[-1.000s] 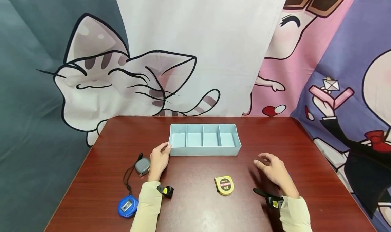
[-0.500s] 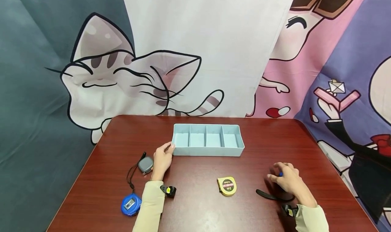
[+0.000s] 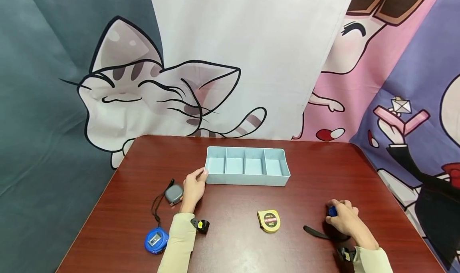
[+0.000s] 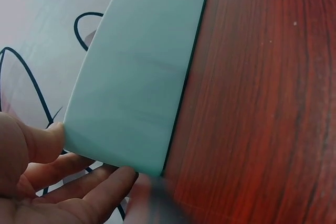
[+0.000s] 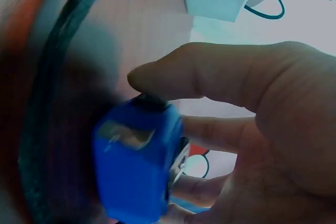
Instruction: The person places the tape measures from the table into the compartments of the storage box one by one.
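Note:
My left hand holds the left front corner of a pale blue tray with compartments in a row. In the left wrist view its thumb lies at the rim and its fingertips meet the end wall. At the right of the table my right hand grips a blue tape measure, thumb on its dark top part and fingers behind it. A black strap trails on the table beside that hand. Much of the tape measure is hidden by the hand in the head view.
A yellow tape measure lies mid-table between the arms. Left of the left forearm are a small grey tape measure and a round blue case with a dark cord. A printed cloth hangs behind the table.
My right hand has moved right and toward me, down onto the blue tape measure, and its fingers have closed round it. The left hand stays at the tray; the head view has shifted slightly.

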The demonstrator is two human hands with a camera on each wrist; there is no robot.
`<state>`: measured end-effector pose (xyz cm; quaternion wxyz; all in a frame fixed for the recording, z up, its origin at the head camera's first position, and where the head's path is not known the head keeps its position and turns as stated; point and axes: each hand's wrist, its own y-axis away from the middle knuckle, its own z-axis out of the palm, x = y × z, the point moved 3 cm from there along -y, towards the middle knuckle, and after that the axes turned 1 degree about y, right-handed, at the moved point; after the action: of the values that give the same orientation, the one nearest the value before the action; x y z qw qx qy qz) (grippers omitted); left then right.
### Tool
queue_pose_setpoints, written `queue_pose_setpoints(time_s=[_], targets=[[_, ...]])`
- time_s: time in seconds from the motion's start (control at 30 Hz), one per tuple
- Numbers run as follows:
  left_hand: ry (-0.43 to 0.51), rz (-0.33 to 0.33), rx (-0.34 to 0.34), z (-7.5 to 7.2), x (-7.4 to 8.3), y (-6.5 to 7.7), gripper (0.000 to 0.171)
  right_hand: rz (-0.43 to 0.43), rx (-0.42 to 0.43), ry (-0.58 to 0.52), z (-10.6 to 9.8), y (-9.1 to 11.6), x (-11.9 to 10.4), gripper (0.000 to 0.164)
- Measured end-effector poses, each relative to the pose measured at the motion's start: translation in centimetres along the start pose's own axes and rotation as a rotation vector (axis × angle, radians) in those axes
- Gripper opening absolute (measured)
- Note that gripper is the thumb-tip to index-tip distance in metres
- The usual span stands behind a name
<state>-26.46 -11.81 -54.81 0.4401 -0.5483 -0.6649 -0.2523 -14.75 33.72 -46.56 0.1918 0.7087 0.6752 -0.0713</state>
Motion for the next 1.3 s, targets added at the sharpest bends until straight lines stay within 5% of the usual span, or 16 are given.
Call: queue_pose_setpoints(time_s=[0.17, 0.4, 0.53, 0.93, 1.3], targets=[[0.010, 0.016, -0.010, -0.2, 0.1, 0.1, 0.038, -0.015, 0.019, 0.003, 0.6, 0.0, 0.5, 0.048], [0.122, -0.009, -0.102, -3.3, 5.3, 2.0, 0.039, -0.020, 0.041, -0.002, 0.5, -0.1, 0.6, 0.048], [0.108, -0.062, -0.109, -3.8, 6.4, 2.5, 0.039, -0.011, 0.029, 0.003, 0.6, 0.0, 0.7, 0.048], [0.112, -0.078, -0.111, -3.7, 6.3, 2.5, 0.035, 0.003, 0.003, 0.038, 0.4, -0.1, 0.9, 0.049], [0.112, -0.090, -0.114, -3.6, 6.2, 2.4, 0.036, -0.044, 0.072, 0.051, 0.3, -0.4, 0.9, 0.046]])
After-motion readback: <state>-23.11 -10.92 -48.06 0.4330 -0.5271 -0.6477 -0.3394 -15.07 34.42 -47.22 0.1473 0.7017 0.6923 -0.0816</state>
